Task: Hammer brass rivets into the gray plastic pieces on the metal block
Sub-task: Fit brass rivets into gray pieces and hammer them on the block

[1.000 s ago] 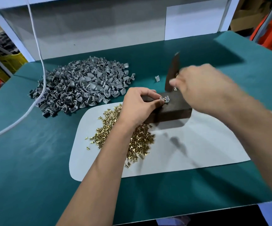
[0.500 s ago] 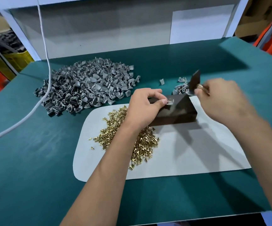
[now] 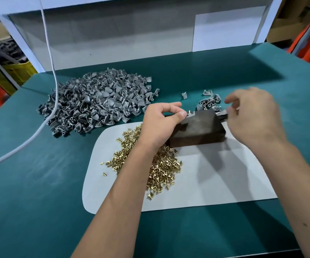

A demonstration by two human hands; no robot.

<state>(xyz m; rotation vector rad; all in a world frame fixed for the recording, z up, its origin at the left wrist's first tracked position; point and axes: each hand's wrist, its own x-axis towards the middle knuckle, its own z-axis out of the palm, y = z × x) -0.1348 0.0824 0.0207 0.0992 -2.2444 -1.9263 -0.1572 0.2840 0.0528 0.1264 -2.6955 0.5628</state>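
steadying a gray plastic piece on the far left corner of the metal block, a worker's left hand pinches the part between thumb and forefinger, a brass rivet standing upright in it. the right hand, which a second ago held the hammer raised over the block and half a second ago was swinging it aside, has now dropped to the block's far right end, where the dark hammer head lies low against the worktop; the fingers look loosely curled near the tool, but motion blur leaves it unclear whether they are gripping it or letting go. that suggests a striking round has ended, yet the rivet shank rises above the plastic, so whether it is seated cannot be judged from here. the block sits at the far edge of a white mat in the middle of the green worktop, with loose brass rivets heaped on the mat's left half under the left wrist. a large heap of gray pieces waits toward the far left corner, and a small cluster of gray pieces sits just beyond the block, likely finished ones. a white cable trails across the left edge.
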